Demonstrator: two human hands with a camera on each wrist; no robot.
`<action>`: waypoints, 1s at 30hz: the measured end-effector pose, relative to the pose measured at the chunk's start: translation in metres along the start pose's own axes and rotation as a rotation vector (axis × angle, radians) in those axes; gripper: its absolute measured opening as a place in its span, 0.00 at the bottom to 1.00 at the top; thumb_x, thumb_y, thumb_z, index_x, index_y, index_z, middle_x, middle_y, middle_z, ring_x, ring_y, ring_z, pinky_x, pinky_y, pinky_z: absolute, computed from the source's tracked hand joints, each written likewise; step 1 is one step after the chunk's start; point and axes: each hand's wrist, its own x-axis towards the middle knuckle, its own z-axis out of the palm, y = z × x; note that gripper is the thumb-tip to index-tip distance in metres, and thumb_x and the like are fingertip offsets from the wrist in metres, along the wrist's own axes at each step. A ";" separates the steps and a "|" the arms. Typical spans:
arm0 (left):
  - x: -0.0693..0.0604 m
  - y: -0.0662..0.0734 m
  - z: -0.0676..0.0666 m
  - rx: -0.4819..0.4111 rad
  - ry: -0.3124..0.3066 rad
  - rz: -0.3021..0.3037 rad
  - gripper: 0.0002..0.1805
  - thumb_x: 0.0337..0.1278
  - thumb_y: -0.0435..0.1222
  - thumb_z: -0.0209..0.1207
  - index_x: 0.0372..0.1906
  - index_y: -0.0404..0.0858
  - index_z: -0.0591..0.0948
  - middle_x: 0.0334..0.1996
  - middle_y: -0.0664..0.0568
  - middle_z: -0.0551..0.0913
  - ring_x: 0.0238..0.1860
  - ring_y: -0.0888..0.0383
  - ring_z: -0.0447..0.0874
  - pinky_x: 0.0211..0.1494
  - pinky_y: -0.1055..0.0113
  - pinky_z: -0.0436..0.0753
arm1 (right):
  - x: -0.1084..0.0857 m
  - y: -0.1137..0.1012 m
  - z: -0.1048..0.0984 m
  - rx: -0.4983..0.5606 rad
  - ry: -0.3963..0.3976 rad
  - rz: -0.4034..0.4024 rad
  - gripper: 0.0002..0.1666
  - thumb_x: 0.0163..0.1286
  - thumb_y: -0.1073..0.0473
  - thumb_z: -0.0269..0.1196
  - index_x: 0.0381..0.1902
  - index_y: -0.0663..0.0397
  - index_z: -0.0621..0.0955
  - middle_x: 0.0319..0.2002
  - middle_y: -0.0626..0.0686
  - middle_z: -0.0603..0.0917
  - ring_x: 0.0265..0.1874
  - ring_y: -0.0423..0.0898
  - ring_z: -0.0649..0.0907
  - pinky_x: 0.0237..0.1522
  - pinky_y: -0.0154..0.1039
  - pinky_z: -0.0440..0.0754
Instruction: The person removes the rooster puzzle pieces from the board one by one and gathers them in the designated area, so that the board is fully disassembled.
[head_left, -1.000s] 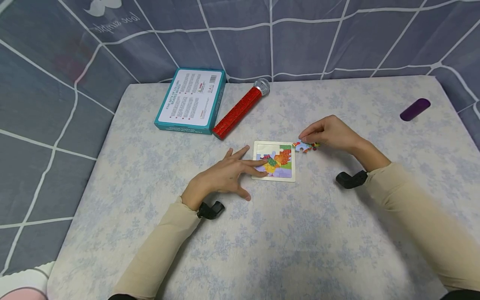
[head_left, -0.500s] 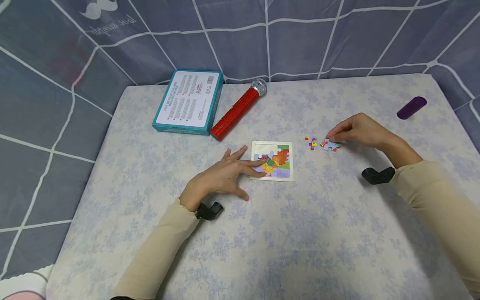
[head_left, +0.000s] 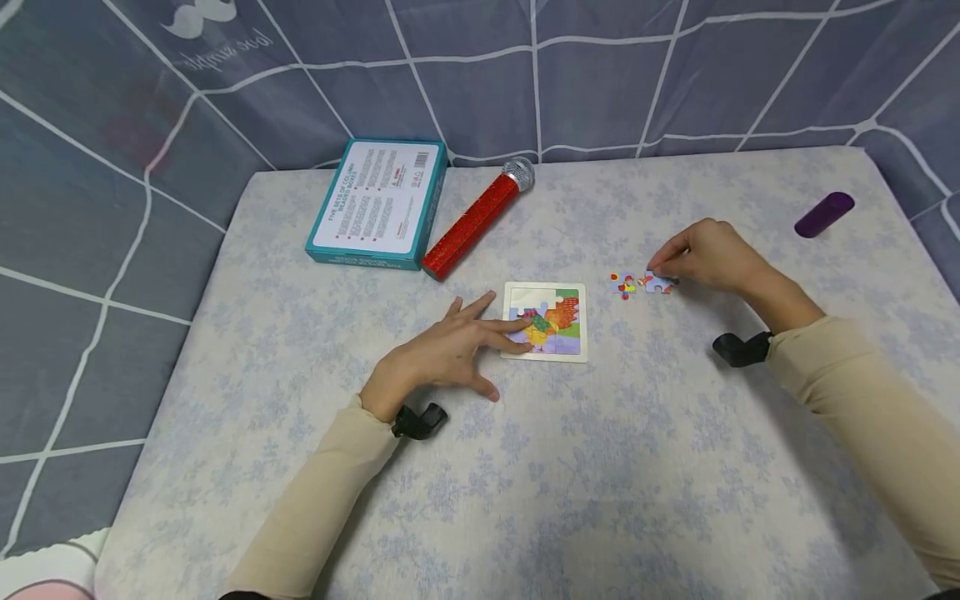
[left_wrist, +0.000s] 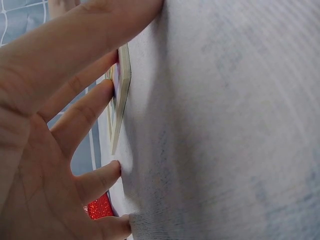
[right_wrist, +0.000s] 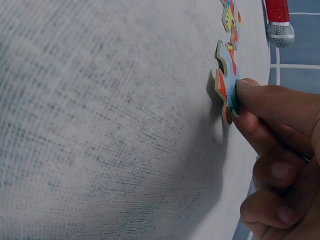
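Note:
My left hand (head_left: 442,358) is spread, with two fingertips resting on the framed jigsaw puzzle (head_left: 567,346). Its other fingers reach the tablecloth beside the frame, as the left wrist view shows. Pieces of a colourful bird picture fill much of the puzzle; a pale bare gap shows at its upper left. Right of the frame, my right hand (head_left: 716,258) pinches a light-blue puzzle piece (head_left: 657,284) by its far edge between thumb and finger. In the right wrist view that puzzle piece (right_wrist: 227,82) appears slightly raised, above its shadow. Another puzzle piece (head_left: 623,285) lies just left of it.
A red glittery toy microphone (head_left: 472,225) lies behind the puzzle, beside a teal-edged box (head_left: 378,200). Towards the back right lies a purple cylinder (head_left: 823,215). A grey tile-patterned cloth (head_left: 600,92) hangs behind the table.
My right hand has moved right from the frame's edge with one puzzle piece, then slightly back left. The other puzzle piece now lies apart from the frame. My left hand has stayed put.

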 end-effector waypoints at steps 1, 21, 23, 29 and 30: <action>0.000 0.000 0.000 -0.003 0.000 0.001 0.40 0.37 0.44 0.79 0.63 0.53 0.79 0.73 0.64 0.61 0.78 0.45 0.32 0.73 0.37 0.33 | 0.000 -0.001 0.000 -0.004 -0.001 0.001 0.08 0.66 0.60 0.66 0.38 0.54 0.90 0.41 0.55 0.89 0.44 0.49 0.78 0.40 0.42 0.70; 0.000 0.000 0.000 -0.014 0.001 -0.003 0.40 0.37 0.43 0.79 0.63 0.53 0.79 0.73 0.65 0.61 0.78 0.47 0.31 0.73 0.39 0.32 | -0.001 -0.025 0.005 -0.099 0.047 -0.144 0.10 0.67 0.60 0.63 0.42 0.54 0.89 0.47 0.55 0.86 0.35 0.52 0.78 0.35 0.46 0.74; 0.000 0.000 0.000 -0.019 0.001 -0.006 0.39 0.37 0.43 0.79 0.63 0.53 0.79 0.73 0.65 0.61 0.78 0.47 0.31 0.73 0.39 0.31 | 0.001 -0.034 0.012 -0.031 0.015 -0.204 0.09 0.66 0.63 0.64 0.43 0.54 0.88 0.45 0.52 0.85 0.28 0.48 0.74 0.30 0.40 0.71; 0.001 0.000 -0.001 -0.026 -0.002 -0.016 0.39 0.37 0.44 0.79 0.63 0.54 0.79 0.73 0.65 0.61 0.78 0.46 0.31 0.73 0.39 0.31 | 0.012 -0.054 0.035 0.122 -0.101 -0.359 0.13 0.62 0.69 0.68 0.44 0.55 0.88 0.44 0.50 0.84 0.29 0.47 0.74 0.31 0.36 0.71; 0.001 0.000 -0.001 -0.028 -0.002 -0.019 0.40 0.37 0.44 0.79 0.63 0.54 0.78 0.73 0.65 0.61 0.78 0.46 0.31 0.73 0.39 0.31 | 0.014 -0.056 0.039 0.126 -0.118 -0.383 0.14 0.61 0.69 0.69 0.45 0.55 0.88 0.44 0.49 0.84 0.31 0.48 0.75 0.33 0.37 0.71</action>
